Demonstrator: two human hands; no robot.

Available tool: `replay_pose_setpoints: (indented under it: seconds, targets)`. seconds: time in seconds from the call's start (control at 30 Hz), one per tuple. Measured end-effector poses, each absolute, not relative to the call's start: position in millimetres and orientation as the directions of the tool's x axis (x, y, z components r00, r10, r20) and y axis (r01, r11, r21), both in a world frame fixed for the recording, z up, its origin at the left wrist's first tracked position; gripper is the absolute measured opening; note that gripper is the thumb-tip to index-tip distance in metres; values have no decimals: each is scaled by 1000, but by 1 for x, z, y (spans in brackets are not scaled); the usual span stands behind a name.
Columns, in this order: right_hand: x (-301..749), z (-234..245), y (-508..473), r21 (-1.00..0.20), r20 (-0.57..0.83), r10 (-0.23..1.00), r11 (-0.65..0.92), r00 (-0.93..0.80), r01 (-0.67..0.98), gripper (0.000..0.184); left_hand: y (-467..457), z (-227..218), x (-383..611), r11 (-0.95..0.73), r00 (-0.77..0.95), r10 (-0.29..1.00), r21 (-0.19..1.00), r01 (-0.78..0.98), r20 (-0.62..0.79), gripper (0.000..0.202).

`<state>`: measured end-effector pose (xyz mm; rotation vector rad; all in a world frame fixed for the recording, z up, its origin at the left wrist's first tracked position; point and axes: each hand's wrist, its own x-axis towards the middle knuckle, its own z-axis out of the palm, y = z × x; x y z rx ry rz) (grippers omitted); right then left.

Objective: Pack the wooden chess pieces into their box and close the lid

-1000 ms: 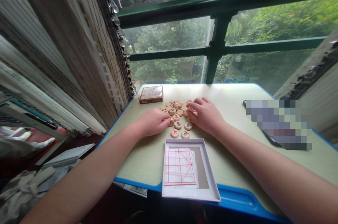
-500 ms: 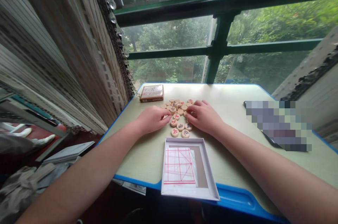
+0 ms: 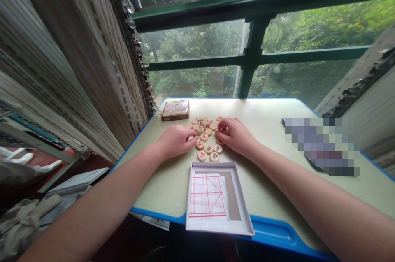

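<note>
Pieces [image 3: 204,137], round and flat, lie in a bunch on the table [image 3: 265,110], just past the white tray [image 3: 245,204]. The left hand [image 3: 175,140] has its thumb and first finger close together by the bunch's left side. The right hand [image 3: 236,134] has curled fingers at the right side. I can't tell if either pinches a piece. Probably best to take one by its edge, gently, so the others don't get bumped.
</note>
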<state>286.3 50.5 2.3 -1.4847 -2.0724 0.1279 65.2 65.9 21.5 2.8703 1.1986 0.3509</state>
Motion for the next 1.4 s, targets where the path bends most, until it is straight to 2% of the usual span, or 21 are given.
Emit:
replay_pose_setpoints:
  seconds: [0.17, 0.27, 0.33, 0.57, 0.67, 0.8, 0.93, 1.03, 1.17, 1.27, 1.4]
  targets:
    - [285, 3, 48, -307, 456, 814, 523, -359, 796, 6, 65, 21, 66, -711, 686, 697, 80, 698, 209, 34]
    - [285, 5, 45, -295, 450, 769, 607, -453, 738, 7, 65, 21, 65, -716, 690, 692, 83, 693, 213, 35]
    - [286, 7, 43, -300, 461, 761, 617, -455, 727, 8, 65, 22, 65, -716, 689, 691, 82, 693, 217, 34]
    - [291, 9, 42, -241, 477, 810, 492, -340, 836, 16, 65, 23, 63, -715, 688, 691, 71, 695, 224, 31]
    - [292, 11, 42, -213, 469, 856, 346, -216, 914, 19, 65, 23, 64, -708, 681, 699, 77, 702, 217, 31]
    - [297, 15, 42, -199, 357, 934, 102, -25, 975, 25, 66, 25, 62, -664, 634, 738, 87, 742, 229, 32]
    - [302, 19, 41, -199, 234, 970, -23, 70, 980, 34, 75, 34, 50, -527, 480, 833, 128, 840, 277, 27]
    - [303, 23, 39, -196, 132, 987, -67, 94, 978, 41, 83, 40, 37, -488, 435, 854, 152, 859, 284, 23]
    - [301, 27, 36, -209, 55, 994, -84, 98, 974, 40, 83, 37, 36, -567, 500, 815, 225, 792, 294, 20]
    - [299, 28, 34, -237, 40, 994, -85, 97, 968, 40, 75, 30, 47, -666, 593, 745, 281, 691, 307, 18]
    - [297, 28, 34, -266, 52, 994, -83, 100, 960, 43, 70, 24, 57, -723, 660, 690, 275, 633, 297, 19]
